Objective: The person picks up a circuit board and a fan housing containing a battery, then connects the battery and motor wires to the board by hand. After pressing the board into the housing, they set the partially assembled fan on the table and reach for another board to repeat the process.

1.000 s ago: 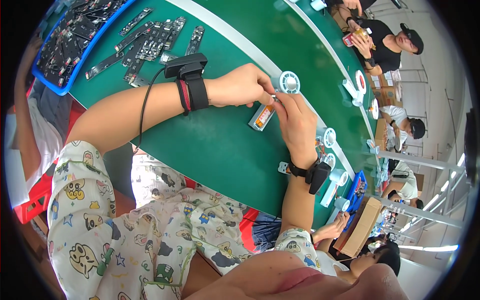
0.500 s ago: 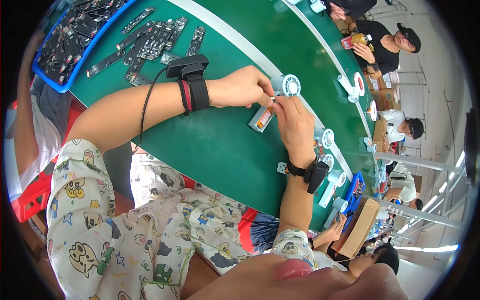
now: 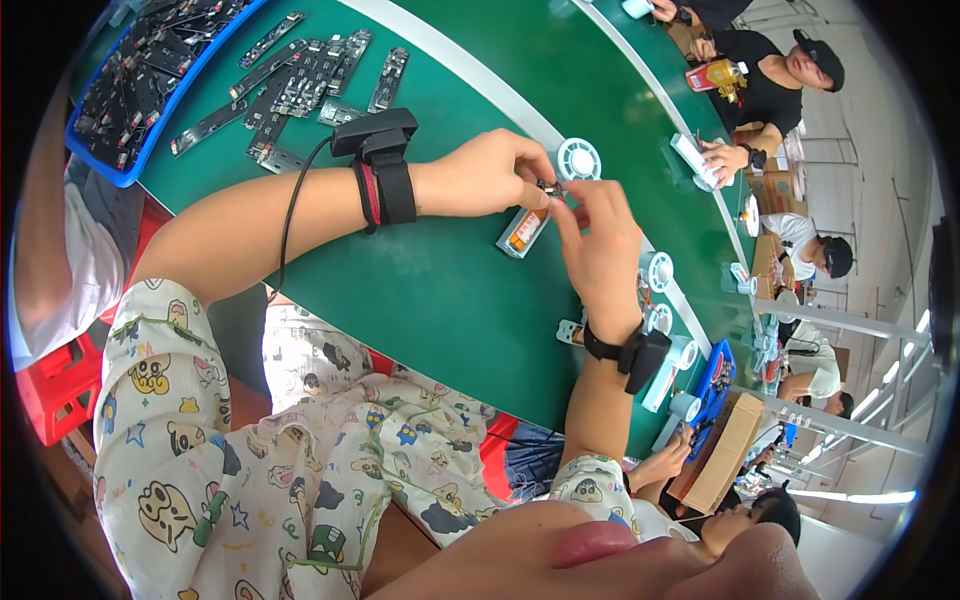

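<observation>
A pale blue handheld fan (image 3: 578, 160) lies on the green bench before me, its round head away from me. Its handle (image 3: 522, 232) is opened up, showing an orange cell inside. My left hand (image 3: 490, 175) bends over the handle just below the head, thumb and forefinger closed on a small dark part (image 3: 550, 188). From the other side, my right hand (image 3: 603, 240) pinches at the same part with thumb and fingertips. Fingers hide much of the part and where it meets the handle.
Several long dark circuit boards (image 3: 325, 75) lie at the far left, beside a blue tray (image 3: 128, 178) full of them. More fans (image 3: 658, 272) line the bench's right side, near another blue tray (image 3: 715, 385) and a cardboard box (image 3: 728, 450). Co-workers sit across and alongside.
My right hand has drawn slightly right, its fingers a little less bunched, so the small dark part shows more. My left hand stays nearly still. Across the bench, a co-worker's hand now reaches a fan.
</observation>
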`<action>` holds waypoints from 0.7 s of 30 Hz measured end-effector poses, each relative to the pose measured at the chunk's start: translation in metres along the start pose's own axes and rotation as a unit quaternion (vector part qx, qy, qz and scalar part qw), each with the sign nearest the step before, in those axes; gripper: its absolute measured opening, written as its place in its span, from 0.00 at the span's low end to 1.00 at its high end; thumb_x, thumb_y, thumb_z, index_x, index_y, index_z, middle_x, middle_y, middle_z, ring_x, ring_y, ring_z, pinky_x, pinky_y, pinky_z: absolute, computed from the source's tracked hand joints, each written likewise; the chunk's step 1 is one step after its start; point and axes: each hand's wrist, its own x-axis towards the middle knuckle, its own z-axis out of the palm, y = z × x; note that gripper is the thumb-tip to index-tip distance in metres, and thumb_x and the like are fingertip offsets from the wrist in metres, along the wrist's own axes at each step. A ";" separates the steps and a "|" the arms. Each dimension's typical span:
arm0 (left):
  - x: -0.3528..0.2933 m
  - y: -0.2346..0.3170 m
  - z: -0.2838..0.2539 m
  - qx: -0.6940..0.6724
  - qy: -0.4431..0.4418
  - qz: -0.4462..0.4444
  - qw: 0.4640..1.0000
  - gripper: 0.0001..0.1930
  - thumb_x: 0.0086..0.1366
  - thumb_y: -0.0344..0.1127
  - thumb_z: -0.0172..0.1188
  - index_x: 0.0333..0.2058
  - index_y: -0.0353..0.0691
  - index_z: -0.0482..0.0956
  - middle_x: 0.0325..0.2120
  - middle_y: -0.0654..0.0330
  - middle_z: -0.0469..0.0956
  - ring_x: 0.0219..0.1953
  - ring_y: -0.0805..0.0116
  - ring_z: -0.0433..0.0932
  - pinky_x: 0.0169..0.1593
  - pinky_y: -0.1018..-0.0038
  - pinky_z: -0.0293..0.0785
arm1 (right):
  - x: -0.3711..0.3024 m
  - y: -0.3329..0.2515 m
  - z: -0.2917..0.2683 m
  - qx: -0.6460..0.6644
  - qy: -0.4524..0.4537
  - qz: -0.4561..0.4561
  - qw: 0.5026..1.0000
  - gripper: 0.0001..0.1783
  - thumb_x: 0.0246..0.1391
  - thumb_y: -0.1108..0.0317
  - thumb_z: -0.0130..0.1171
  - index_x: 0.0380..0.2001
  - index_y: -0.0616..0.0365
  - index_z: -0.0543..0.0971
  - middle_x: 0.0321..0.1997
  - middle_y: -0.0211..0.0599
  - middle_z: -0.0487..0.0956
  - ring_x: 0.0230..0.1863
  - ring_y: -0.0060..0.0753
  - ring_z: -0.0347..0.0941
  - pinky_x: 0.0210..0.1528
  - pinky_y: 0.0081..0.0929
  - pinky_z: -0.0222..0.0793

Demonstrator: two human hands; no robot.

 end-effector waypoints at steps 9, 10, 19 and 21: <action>0.001 -0.022 0.012 -0.024 0.057 0.105 0.993 0.12 0.72 0.31 0.59 0.50 0.33 0.77 0.43 0.59 0.79 0.43 0.72 0.78 0.48 0.72 0.78 | -0.002 -0.009 -0.017 0.123 -0.172 0.181 0.960 0.10 0.54 0.72 0.71 0.33 0.66 0.79 0.25 0.37 0.82 0.28 0.23 0.79 0.33 0.23 0.75; 0.001 -0.024 0.013 -0.017 0.061 0.127 0.990 0.11 0.73 0.30 0.58 0.50 0.33 0.77 0.44 0.58 0.79 0.46 0.71 0.78 0.51 0.71 0.78 | -0.002 -0.008 -0.018 0.123 -0.171 0.182 0.960 0.10 0.54 0.72 0.71 0.33 0.66 0.79 0.25 0.37 0.82 0.28 0.23 0.79 0.33 0.23 0.75; 0.000 -0.022 0.014 -0.027 0.079 0.153 0.985 0.12 0.74 0.31 0.58 0.53 0.34 0.76 0.47 0.58 0.79 0.52 0.67 0.78 0.60 0.68 0.73 | 0.003 0.016 -0.019 0.337 -0.012 0.205 0.919 0.11 0.60 0.77 0.65 0.46 0.65 0.84 0.37 0.36 0.85 0.34 0.25 0.81 0.39 0.22 0.77; 0.001 -0.019 0.015 -0.036 0.080 0.158 0.984 0.12 0.72 0.30 0.58 0.51 0.33 0.77 0.47 0.53 0.78 0.53 0.62 0.78 0.61 0.66 0.73 | 0.003 0.017 -0.014 0.308 0.027 0.164 0.937 0.11 0.61 0.78 0.63 0.46 0.66 0.84 0.40 0.38 0.85 0.35 0.26 0.81 0.40 0.22 0.78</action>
